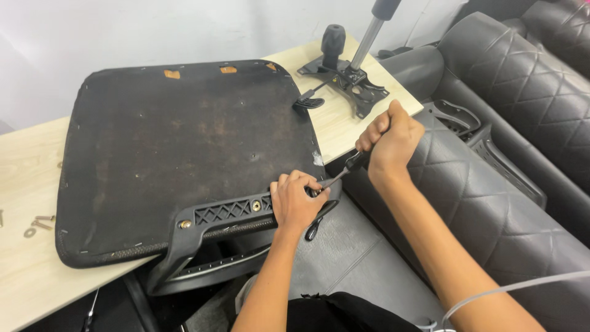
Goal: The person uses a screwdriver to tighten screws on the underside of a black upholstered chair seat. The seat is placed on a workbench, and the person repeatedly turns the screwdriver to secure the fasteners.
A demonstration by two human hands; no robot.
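Note:
An upturned black chair seat lies underside up on a light wooden table. A black plastic armrest bracket with brass bolts is fixed along its near edge. My left hand presses on the bracket's right end, fingers curled over it. My right hand grips the black handle of a screwdriver, whose shaft slants down-left and meets the bracket beside my left fingers.
A black chair tilt mechanism with a gas cylinder lies at the table's far right corner. Loose screws and washers rest at the left edge. Black quilted chair backs sit to the right. A white cable crosses my right forearm.

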